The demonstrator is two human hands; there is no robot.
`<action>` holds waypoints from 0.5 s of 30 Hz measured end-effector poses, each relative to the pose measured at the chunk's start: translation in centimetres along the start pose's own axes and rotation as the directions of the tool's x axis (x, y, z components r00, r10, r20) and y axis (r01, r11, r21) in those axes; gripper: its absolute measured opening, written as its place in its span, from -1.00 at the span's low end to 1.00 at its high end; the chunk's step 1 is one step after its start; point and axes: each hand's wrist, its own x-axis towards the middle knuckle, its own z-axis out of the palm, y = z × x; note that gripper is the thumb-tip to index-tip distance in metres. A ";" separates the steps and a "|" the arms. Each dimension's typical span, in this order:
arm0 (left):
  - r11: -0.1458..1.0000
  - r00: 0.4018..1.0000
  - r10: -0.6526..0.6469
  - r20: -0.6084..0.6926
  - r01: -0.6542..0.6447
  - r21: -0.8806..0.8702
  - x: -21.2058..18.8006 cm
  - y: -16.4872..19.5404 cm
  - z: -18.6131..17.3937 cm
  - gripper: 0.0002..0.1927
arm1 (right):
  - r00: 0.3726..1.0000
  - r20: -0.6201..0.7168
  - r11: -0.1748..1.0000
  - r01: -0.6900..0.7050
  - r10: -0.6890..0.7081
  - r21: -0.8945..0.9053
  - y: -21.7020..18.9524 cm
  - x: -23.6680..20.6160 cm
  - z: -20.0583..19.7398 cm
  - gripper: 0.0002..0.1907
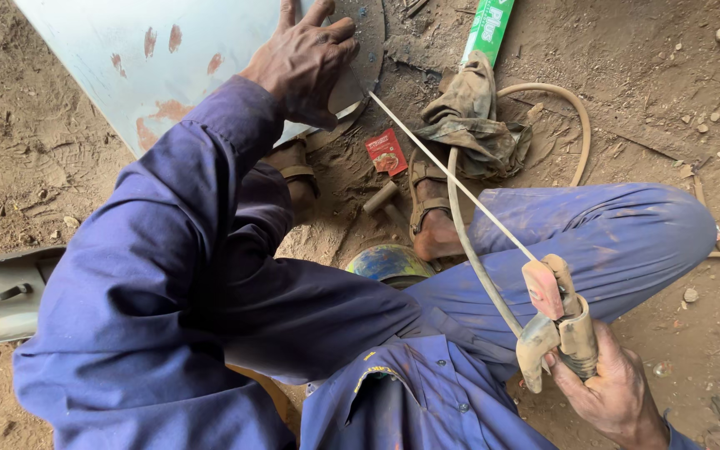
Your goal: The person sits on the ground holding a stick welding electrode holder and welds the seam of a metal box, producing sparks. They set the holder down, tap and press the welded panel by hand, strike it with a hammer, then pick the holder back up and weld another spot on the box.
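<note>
Crouched on the dirt floor, the left hand [306, 58] lies open on the pale metal sheet [127, 50] while the right hand [606, 392] grips the electrode holder [556, 321], its welding rod [452, 171] tip at the sheet's edge, no weld bead visible yet.

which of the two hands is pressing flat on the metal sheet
The left hand, fingers spread on the pale blue-grey metal sheet; the right hand grips the electrode holder.

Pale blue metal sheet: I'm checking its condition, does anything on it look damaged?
Yes. The pale blue metal sheet under the left hand has reddish-brown patches, apparently rust or missing paint, scattered near its lower edge.
</note>
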 end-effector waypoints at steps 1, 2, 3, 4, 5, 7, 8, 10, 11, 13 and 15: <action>1.000 1.000 -0.009 0.010 0.008 0.022 0.0 0.2 -0.2 0.28 | 1.000 0.004 1.000 -0.009 0.009 -0.006 -0.1 0.0 0.0 -0.46; 0.999 1.000 -0.018 0.019 0.017 0.044 0.1 0.3 -0.3 0.27 | 1.000 0.009 1.000 -0.018 0.018 -0.012 -0.1 0.1 -0.1 -0.46; 0.998 0.999 -0.026 0.028 0.024 0.066 0.1 0.4 -0.4 0.26 | 1.000 0.012 0.999 -0.028 0.028 -0.019 -0.2 0.1 -0.1 -0.46; 0.998 1.000 -0.022 0.014 0.021 0.067 0.1 0.4 -0.4 0.25 | 1.000 0.010 0.999 -0.023 0.023 -0.025 -0.3 0.1 -0.1 -0.47; 0.998 1.000 -0.019 -0.001 0.019 0.068 0.1 0.5 -0.4 0.25 | 1.000 0.008 0.999 -0.018 0.019 -0.031 -0.4 0.1 -0.1 -0.47; 0.998 1.000 -0.005 -0.030 0.007 0.066 0.2 0.6 -0.2 0.25 | 1.000 0.008 0.999 -0.020 0.020 -0.033 -0.5 0.1 -0.1 -0.46; 0.998 0.999 0.003 -0.048 0.000 0.065 0.3 0.6 -0.2 0.25 | 1.000 0.009 0.999 -0.023 0.023 -0.030 -0.6 0.2 -0.1 -0.45; 0.998 0.999 -0.001 -0.035 0.004 0.069 0.4 0.6 -0.1 0.21 | 1.000 0.004 1.000 -0.016 0.016 -0.022 -0.7 0.3 -0.1 -0.44; 0.997 1.000 -0.015 -0.004 0.016 0.072 0.3 0.6 -0.2 0.17 | 1.000 0.000 1.000 -0.006 0.006 -0.018 -0.8 0.2 -0.2 -0.43; 0.998 1.000 -0.010 -0.011 0.010 0.064 0.3 0.7 -0.3 0.14 | 1.000 -0.005 1.000 0.004 -0.004 -0.016 -0.8 0.2 -0.2 -0.43; 0.999 0.996 0.024 -0.090 -0.020 0.045 0.4 0.7 -0.5 0.17 | 1.000 -0.007 1.000 0.012 -0.012 -0.019 -0.9 0.3 -0.2 -0.44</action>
